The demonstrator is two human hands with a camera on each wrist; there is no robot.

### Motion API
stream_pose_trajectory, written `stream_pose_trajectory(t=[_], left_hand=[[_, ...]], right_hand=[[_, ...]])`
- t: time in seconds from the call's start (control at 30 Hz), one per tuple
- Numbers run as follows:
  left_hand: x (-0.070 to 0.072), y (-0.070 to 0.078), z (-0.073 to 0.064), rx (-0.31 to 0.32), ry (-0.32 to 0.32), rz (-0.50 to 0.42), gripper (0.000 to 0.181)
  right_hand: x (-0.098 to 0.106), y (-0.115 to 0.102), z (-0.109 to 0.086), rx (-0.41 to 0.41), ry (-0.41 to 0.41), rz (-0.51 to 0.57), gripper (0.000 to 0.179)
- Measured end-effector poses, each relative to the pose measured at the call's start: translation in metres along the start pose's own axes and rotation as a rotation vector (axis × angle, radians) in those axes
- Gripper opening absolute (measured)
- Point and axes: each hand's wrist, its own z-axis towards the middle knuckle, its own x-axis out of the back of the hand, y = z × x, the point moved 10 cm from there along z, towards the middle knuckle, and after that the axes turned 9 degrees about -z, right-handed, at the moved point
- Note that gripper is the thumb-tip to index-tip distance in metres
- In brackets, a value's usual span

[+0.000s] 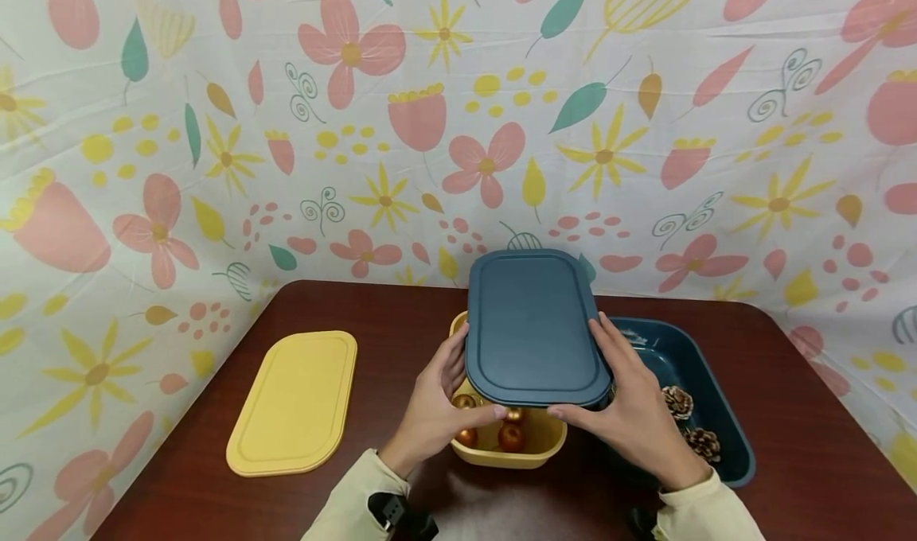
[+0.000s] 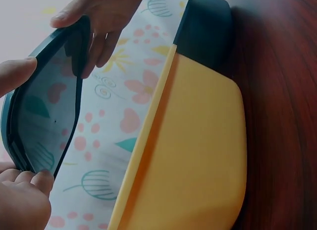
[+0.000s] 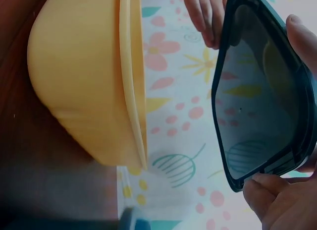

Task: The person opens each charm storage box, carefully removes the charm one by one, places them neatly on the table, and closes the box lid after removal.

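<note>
Both hands hold a dark blue rectangular lid (image 1: 537, 326) raised above a yellow container (image 1: 509, 460). My left hand (image 1: 437, 410) grips its left edge, thumb at the near rim and fingers beneath. On the right edge, my right hand (image 1: 634, 406) grips it the same way. The lid's rimmed underside shows in the left wrist view and in the right wrist view. Several shiny copper-coloured balls (image 1: 511, 437) lie inside the yellow container, whose far part the lid hides. The lid and the container's rim are apart in both wrist views.
A yellow lid (image 1: 294, 404) lies flat at the left of the dark red-brown table (image 1: 401, 318). To the right stands a dark blue container (image 1: 738, 453) with pine cones (image 1: 702, 443) in it, partly hidden by my right hand. A flower-patterned cloth (image 1: 444, 127) hangs behind the table.
</note>
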Motion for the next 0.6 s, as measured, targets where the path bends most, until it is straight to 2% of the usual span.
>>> stream_pose_trajectory(t=[0.2, 0.6], left_hand=[[0.011, 0.001, -0.005, 0.015, 0.015, -0.001, 0.104], [0.027, 0.006, -0.011, 0.002, 0.014, -0.019, 0.104]], right_hand=[[-0.008, -0.009, 0.002, 0.018, -0.004, 0.008, 0.12], [-0.019, -0.023, 0.005, 0.035, -0.009, -0.003, 0.119]])
